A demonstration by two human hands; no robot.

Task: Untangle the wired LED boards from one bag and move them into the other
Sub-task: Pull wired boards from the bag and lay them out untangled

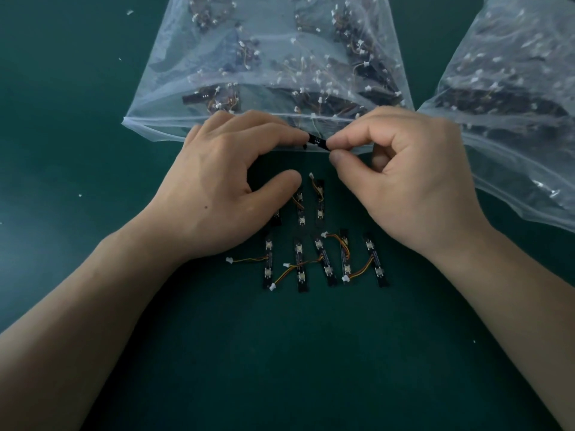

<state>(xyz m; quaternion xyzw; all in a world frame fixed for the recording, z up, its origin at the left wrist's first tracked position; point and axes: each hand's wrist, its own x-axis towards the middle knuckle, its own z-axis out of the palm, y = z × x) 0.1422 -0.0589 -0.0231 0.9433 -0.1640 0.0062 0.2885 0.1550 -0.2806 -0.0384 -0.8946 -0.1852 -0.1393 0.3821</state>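
The LED board (317, 140) sits at the bag (161, 132) mouth, 12 o'clock of the freed boards (323, 262). The right hand (404, 181) pinches its 3 o'clock end. The left hand (217, 181) meets the 9 o'clock end, grip not discernible, probably steadying it so the wire draws clear.

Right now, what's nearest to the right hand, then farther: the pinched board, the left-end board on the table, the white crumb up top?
From the right hand:
1. the pinched board, between its fingers
2. the left-end board, front row, lower left
3. the white crumb, far top left
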